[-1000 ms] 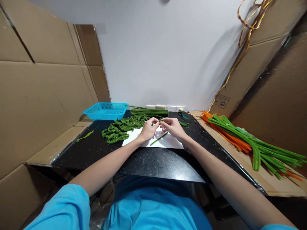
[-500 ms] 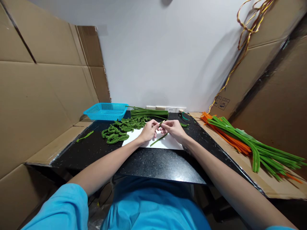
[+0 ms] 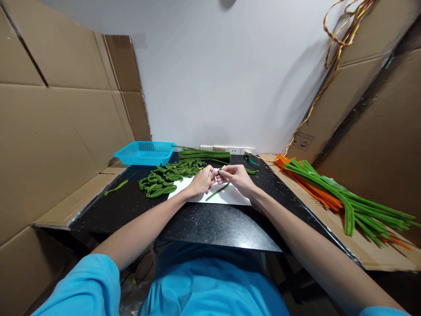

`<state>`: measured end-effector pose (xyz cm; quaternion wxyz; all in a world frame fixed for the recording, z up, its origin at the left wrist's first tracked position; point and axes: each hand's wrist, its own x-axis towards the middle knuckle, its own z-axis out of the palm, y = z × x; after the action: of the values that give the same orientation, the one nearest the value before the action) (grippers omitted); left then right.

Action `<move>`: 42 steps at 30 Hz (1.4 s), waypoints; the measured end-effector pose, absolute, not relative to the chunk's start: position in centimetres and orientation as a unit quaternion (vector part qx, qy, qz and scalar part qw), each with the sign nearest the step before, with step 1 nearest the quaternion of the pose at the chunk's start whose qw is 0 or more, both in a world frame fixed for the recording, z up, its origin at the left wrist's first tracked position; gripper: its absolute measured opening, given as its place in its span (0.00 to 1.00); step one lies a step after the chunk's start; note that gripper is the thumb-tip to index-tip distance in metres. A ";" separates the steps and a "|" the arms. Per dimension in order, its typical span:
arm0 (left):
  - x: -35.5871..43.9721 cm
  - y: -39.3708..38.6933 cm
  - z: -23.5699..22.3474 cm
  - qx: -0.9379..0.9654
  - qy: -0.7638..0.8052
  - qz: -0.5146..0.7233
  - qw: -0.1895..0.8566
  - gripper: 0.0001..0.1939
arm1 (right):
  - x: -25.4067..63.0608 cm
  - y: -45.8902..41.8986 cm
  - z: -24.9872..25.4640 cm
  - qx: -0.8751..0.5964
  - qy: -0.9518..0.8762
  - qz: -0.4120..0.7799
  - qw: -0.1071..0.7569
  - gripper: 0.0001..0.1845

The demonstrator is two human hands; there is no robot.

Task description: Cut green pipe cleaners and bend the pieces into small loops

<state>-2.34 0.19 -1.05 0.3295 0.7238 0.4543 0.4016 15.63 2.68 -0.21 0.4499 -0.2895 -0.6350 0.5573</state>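
Over a white sheet of paper (image 3: pixel 238 198), my left hand (image 3: pixel 203 180) and my right hand (image 3: pixel 238 179) meet fingertip to fingertip. Both are closed in a pinch on a short green pipe cleaner (image 3: pixel 219 170), mostly hidden by the fingers. Below them a straight green pipe cleaner (image 3: pixel 217 192) lies slantwise on the paper. Left of my left hand is a pile of looped green pipe cleaners (image 3: pixel 161 186). Behind both hands lies a bundle of straight dark green pipe cleaners (image 3: pixel 204 155).
A blue plastic basket (image 3: pixel 144 153) stands at the back left of the black table (image 3: pixel 210 224). Bright green pipe cleaners (image 3: pixel 365 208) and orange ones (image 3: pixel 315 188) lie on cardboard at right. Wall sockets (image 3: pixel 226 149) and twisted wire (image 3: pixel 311 112) are behind. Cardboard walls flank both sides.
My fingers have shifted slightly around the small pipe cleaner, and my left hand has turned a little. The slanting pipe cleaner and the piles stay in place.
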 end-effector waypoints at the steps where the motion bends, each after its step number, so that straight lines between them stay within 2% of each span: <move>1: -2.5 0.1 -0.9 0.731 0.466 0.393 0.306 0.12 | 15.6 2.6 -0.2 -0.287 -0.637 0.558 0.447 0.22; 4: -2.7 -0.1 -0.6 0.754 0.495 0.360 0.238 0.09 | 15.6 2.6 -0.3 -0.289 -0.638 0.561 0.442 0.23; 7: -2.6 0.0 -0.5 0.763 0.505 0.345 0.209 0.10 | 15.6 2.7 -0.4 -0.295 -0.636 0.562 0.439 0.23; 16: -1.3 0.5 -1.4 0.738 0.409 0.462 0.274 0.16 | 15.7 2.7 0.5 -0.325 -0.622 0.499 0.509 0.22; 22: -1.3 0.8 -1.6 0.706 0.382 0.480 0.353 0.18 | 15.9 3.1 0.1 -0.326 -0.630 0.500 0.497 0.23; 24: -1.3 0.9 -1.6 0.697 0.379 0.484 0.369 0.17 | 16.1 3.2 0.2 -0.325 -0.662 0.462 0.493 0.23; 27: -1.4 0.9 -1.3 0.694 0.378 0.478 0.385 0.16 | 16.6 3.2 0.6 -0.299 -0.762 0.341 0.463 0.24; 31: -1.5 0.7 -0.7 0.677 0.383 0.473 0.413 0.12 | 17.3 3.6 0.4 -0.279 -0.831 0.201 0.438 0.16; 34: -1.5 0.8 -0.7 0.658 0.389 0.483 0.427 0.10 | 17.6 3.9 0.1 -0.297 -0.842 0.110 0.436 0.13; 42: -1.5 1.4 -1.6 0.622 0.411 0.495 0.446 0.16 | 17.8 3.6 -0.1 -0.309 -0.860 0.012 0.406 0.14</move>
<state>-1.49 1.38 -1.63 0.4458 0.6222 0.4111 0.4951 17.78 3.64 -0.13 0.4055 -0.3093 -0.8601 0.0124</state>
